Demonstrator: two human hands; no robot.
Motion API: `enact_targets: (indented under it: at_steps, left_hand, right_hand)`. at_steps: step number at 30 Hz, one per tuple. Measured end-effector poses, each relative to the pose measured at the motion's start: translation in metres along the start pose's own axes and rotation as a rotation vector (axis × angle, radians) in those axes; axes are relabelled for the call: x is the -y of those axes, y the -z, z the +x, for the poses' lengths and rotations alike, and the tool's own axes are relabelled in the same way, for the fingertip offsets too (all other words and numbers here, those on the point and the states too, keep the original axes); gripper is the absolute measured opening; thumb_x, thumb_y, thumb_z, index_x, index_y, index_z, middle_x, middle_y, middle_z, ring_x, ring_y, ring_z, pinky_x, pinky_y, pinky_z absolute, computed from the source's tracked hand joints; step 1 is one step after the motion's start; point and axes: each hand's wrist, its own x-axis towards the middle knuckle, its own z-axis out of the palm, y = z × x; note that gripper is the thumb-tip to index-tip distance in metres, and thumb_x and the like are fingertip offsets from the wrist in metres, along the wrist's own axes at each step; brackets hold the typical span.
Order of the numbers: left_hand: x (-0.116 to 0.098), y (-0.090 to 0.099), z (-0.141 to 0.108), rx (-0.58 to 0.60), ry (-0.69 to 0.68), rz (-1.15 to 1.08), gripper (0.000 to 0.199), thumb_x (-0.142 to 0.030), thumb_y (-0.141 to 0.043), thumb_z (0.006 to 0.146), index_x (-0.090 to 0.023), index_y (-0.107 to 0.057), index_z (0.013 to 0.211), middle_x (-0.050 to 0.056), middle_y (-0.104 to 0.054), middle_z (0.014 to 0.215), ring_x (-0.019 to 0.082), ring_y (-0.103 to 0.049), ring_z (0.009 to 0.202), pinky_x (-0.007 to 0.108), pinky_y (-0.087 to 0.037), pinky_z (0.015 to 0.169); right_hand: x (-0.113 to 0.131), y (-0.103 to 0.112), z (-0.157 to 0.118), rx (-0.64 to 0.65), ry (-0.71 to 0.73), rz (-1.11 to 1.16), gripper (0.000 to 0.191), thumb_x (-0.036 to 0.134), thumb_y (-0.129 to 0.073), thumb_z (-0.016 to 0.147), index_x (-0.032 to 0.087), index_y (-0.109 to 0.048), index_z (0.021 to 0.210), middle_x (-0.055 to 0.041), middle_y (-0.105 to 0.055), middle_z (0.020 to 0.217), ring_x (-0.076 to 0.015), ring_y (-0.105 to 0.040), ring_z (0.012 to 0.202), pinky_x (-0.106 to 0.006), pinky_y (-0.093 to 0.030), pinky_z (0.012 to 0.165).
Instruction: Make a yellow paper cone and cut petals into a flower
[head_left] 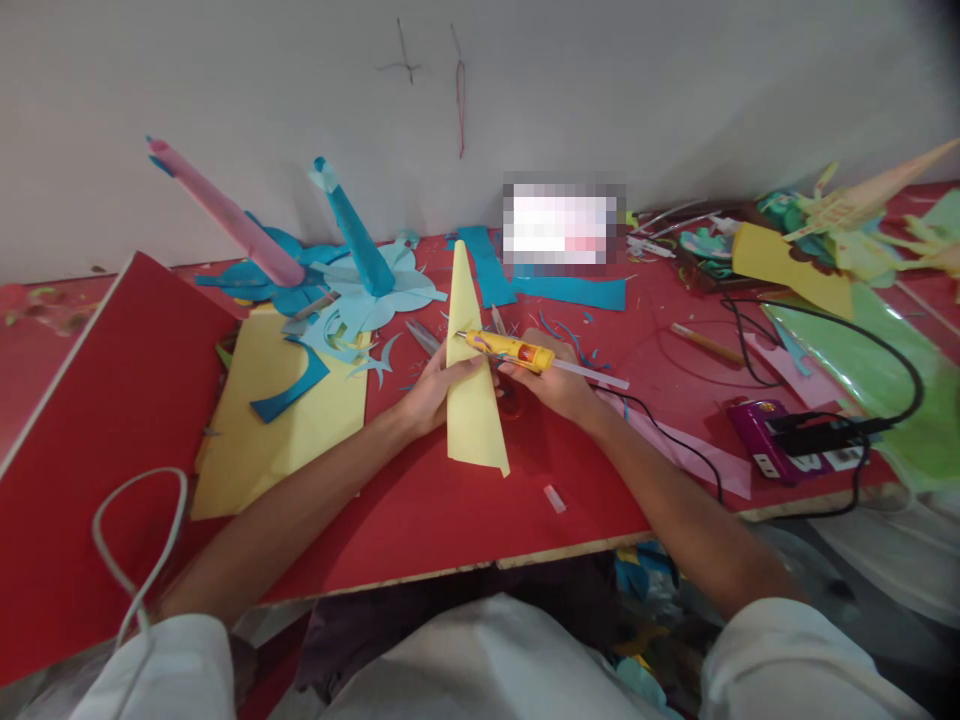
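Note:
A tall pale-yellow paper cone (472,425) points up and away from me over the red table. Around its left side my left hand (436,392) is closed, thumb across the front. My right hand (559,375) grips a yellow hot glue gun (517,350), whose nozzle meets the cone a little above that thumb. From the gun's rear sticks a clear glue stick (592,374). Scissors (424,338) lie partly hidden behind the cone and my left hand. The fingers beneath the gun are partly covered.
Blue and pink paper tubes (360,240) rise from petal shapes at the back left. Yellow sheets (292,455) and a red board (97,430) lie left. A purple power box (772,440) with black cables sits right. A short glue-stick piece (555,498) lies near the front edge.

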Motion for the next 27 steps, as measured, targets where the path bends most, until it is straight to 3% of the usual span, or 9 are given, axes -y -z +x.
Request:
enact_targets:
  at_steps: [16,23,27]
  left_hand:
    - [-0.0044,-0.0051,-0.0049,0.002,-0.009,-0.002,0.057,-0.034,-0.09,0.072,-0.021,-0.056,0.116,0.004,-0.076,0.086,0.022,-0.074,0.07,0.04,-0.063,0.072]
    - [-0.0017,-0.0036,-0.0028,0.0,0.002,-0.004,0.062,-0.036,-0.092,0.073,-0.022,-0.055,0.12,0.002,-0.074,0.083,0.021,-0.073,0.069,0.036,-0.062,0.067]
    - [-0.0029,-0.0048,-0.0014,-0.013,-0.009,-0.045,0.06,-0.04,-0.093,0.074,-0.022,-0.057,0.118,0.002,-0.072,0.086,0.02,-0.072,0.073,0.037,-0.065,0.071]
  right_hand:
    - [-0.0065,-0.0012,0.0003,-0.081,-0.063,-0.015,0.056,0.079,-0.055,0.096,0.026,-0.064,0.083,-0.0076,-0.069,0.083,-0.0273,-0.065,0.082,-0.04,-0.053,0.076]
    - [-0.0003,0.0024,0.0025,-0.056,-0.066,0.043,0.05,0.072,-0.06,0.097,0.026,-0.06,0.078,-0.0048,-0.068,0.077,-0.0235,-0.065,0.073,-0.037,-0.054,0.07]
    - [-0.0054,0.0023,0.0031,-0.088,-0.106,0.091,0.047,0.071,-0.065,0.093,0.026,-0.064,0.08,-0.005,-0.071,0.079,-0.0248,-0.068,0.072,-0.038,-0.055,0.069]
